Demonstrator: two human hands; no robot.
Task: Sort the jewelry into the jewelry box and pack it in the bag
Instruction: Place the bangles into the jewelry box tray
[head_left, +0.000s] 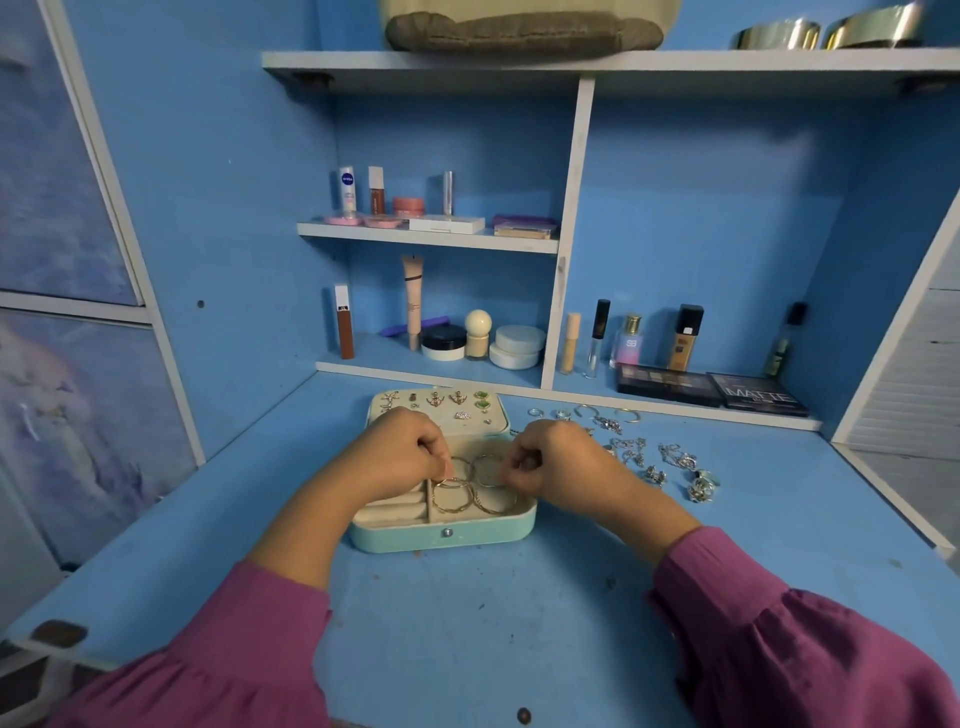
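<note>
A mint-green jewelry box (447, 535) lies open on the blue desk, its raised lid panel (441, 410) studded with earrings. Several gold bangles (470, 493) lie in its right compartment. My left hand (400, 452) hovers over the box with fingers curled, pinching the edge of a bangle. My right hand (550, 460) is over the box's right side, fingers curled at another bangle's rim. Loose silver jewelry (654, 462) is scattered on the desk to the right of the box. A beige-and-grey bag (524, 26) sits on the top shelf.
Cosmetics fill the shelves behind: bottles and jars (457, 338), perfume and foundation (660, 343), dark eyeshadow palettes (711, 392). Two gold metal tins (826, 31) stand on the top shelf at right. The desk's front edge (57, 639) runs at lower left.
</note>
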